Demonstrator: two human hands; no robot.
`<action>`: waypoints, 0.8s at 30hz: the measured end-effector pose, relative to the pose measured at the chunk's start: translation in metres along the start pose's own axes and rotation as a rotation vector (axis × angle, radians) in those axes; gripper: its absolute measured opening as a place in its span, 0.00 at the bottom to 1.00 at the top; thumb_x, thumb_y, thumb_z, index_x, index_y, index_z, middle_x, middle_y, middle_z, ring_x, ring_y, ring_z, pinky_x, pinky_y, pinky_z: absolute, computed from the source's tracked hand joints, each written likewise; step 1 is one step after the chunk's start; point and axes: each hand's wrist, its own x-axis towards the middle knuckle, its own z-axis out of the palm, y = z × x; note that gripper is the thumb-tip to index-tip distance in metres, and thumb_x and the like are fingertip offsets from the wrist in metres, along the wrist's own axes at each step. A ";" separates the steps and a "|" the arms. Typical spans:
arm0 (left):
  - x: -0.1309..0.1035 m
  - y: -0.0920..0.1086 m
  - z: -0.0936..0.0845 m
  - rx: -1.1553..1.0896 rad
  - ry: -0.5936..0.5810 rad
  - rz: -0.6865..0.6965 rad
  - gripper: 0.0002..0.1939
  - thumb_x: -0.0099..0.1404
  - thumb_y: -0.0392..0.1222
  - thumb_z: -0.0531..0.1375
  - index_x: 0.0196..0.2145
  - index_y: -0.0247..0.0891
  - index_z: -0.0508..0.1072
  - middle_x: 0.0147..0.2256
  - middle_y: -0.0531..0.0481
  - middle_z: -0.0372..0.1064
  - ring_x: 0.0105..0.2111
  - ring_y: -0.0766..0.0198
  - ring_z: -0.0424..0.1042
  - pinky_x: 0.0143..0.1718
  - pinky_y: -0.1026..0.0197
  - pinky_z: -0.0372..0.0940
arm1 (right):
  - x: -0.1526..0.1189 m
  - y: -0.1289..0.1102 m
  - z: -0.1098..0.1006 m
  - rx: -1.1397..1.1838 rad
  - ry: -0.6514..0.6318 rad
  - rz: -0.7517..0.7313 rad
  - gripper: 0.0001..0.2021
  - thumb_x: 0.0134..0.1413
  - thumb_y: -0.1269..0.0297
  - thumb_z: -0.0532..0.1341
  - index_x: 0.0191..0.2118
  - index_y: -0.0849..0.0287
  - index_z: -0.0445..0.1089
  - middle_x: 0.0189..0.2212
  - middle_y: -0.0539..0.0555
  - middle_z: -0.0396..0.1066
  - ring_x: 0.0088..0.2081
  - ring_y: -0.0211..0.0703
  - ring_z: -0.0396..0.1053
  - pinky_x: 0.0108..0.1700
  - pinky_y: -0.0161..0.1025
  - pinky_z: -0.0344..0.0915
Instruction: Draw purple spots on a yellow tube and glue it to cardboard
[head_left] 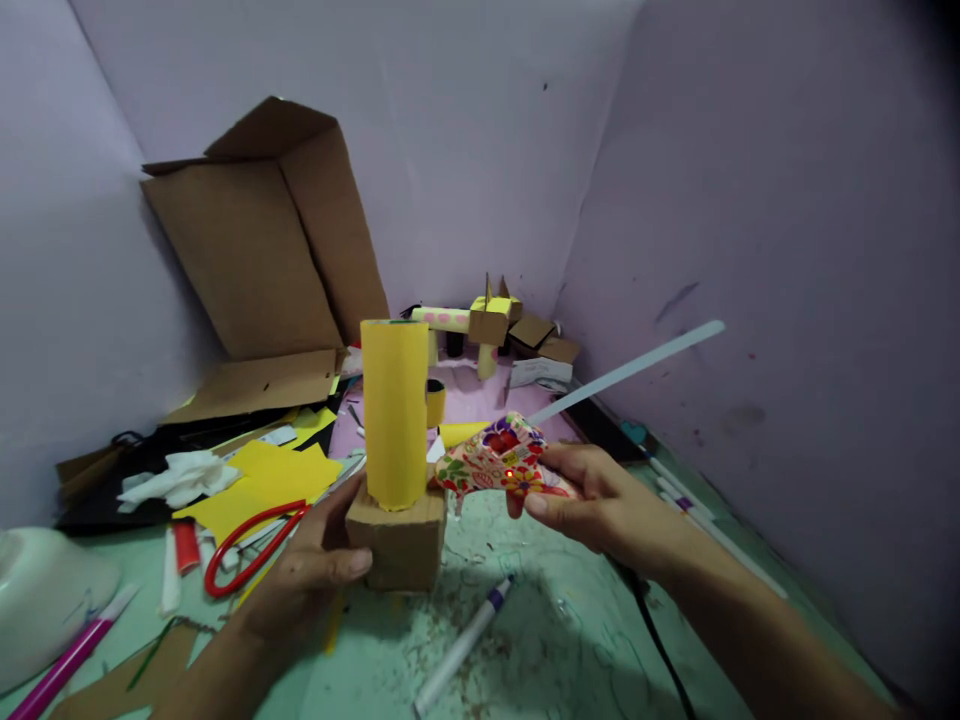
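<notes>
My left hand (315, 570) grips a small brown cardboard box (405, 548) by its left side. A yellow paper tube (395, 415) stands upright on top of the box. My right hand (596, 500) is wrapped around a flower-patterned hot glue gun (491, 460), with a small red light showing on its side. Its nozzle points left at the top of the box, near the foot of the tube; whether it touches is not clear. A long translucent glue stick (630, 370) sticks out of its back end. Below lies a white marker (465, 645) with a purple band.
Red-handled scissors (255, 545), yellow paper (281, 475) and crumpled tissue (180, 480) lie left. An open cardboard box (255, 250) leans at the back wall. A cardboard animal figure (487, 322) stands behind. A black cord (660, 640) runs below my right hand.
</notes>
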 end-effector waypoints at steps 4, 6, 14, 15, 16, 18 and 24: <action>-0.001 -0.008 -0.016 -0.043 -0.014 -0.043 0.40 0.40 0.39 0.70 0.54 0.44 0.70 0.53 0.45 0.72 0.56 0.41 0.65 0.54 0.49 0.61 | -0.004 -0.004 -0.001 -0.006 -0.015 0.011 0.08 0.39 0.61 0.63 0.26 0.60 0.69 0.16 0.41 0.53 0.17 0.29 0.43 0.18 0.32 0.42; -0.002 -0.009 -0.020 -0.062 -0.034 -0.056 0.36 0.41 0.40 0.70 0.52 0.44 0.73 0.49 0.45 0.75 0.53 0.42 0.68 0.52 0.50 0.63 | -0.006 -0.004 -0.002 0.007 -0.035 0.003 0.08 0.39 0.62 0.63 0.27 0.60 0.69 0.18 0.43 0.56 0.18 0.29 0.45 0.19 0.32 0.42; -0.001 -0.008 -0.035 -0.063 -0.149 -0.145 0.30 0.42 0.45 0.69 0.47 0.40 0.77 0.47 0.42 0.76 0.48 0.40 0.72 0.53 0.44 0.63 | -0.010 -0.008 -0.004 0.096 -0.154 -0.052 0.05 0.39 0.66 0.62 0.26 0.60 0.69 0.20 0.44 0.59 0.21 0.31 0.50 0.22 0.31 0.48; -0.001 -0.008 -0.039 -0.061 -0.144 -0.140 0.33 0.41 0.46 0.69 0.48 0.41 0.76 0.49 0.42 0.75 0.50 0.39 0.71 0.54 0.42 0.61 | -0.011 -0.009 -0.005 0.087 -0.156 -0.049 0.04 0.39 0.67 0.62 0.26 0.60 0.69 0.19 0.44 0.58 0.21 0.31 0.50 0.22 0.31 0.48; -0.001 -0.009 -0.043 -0.056 -0.133 -0.135 0.34 0.41 0.46 0.69 0.49 0.41 0.76 0.50 0.42 0.74 0.51 0.38 0.70 0.55 0.41 0.59 | -0.011 -0.011 -0.006 0.075 -0.156 -0.048 0.04 0.39 0.67 0.63 0.25 0.60 0.69 0.19 0.44 0.58 0.20 0.31 0.50 0.21 0.31 0.48; -0.001 -0.009 -0.049 -0.047 -0.127 -0.129 0.34 0.40 0.47 0.69 0.49 0.41 0.76 0.49 0.41 0.75 0.50 0.38 0.71 0.54 0.41 0.61 | -0.011 -0.014 -0.009 0.055 -0.145 -0.053 0.03 0.39 0.67 0.63 0.25 0.60 0.70 0.19 0.44 0.59 0.21 0.31 0.52 0.22 0.31 0.49; 0.000 -0.006 -0.054 -0.076 -0.198 -0.193 0.23 0.46 0.44 0.68 0.43 0.43 0.79 0.42 0.47 0.79 0.41 0.48 0.77 0.44 0.53 0.70 | -0.009 -0.017 -0.014 0.030 -0.168 -0.104 0.04 0.39 0.66 0.63 0.26 0.58 0.74 0.23 0.48 0.68 0.24 0.36 0.61 0.27 0.33 0.60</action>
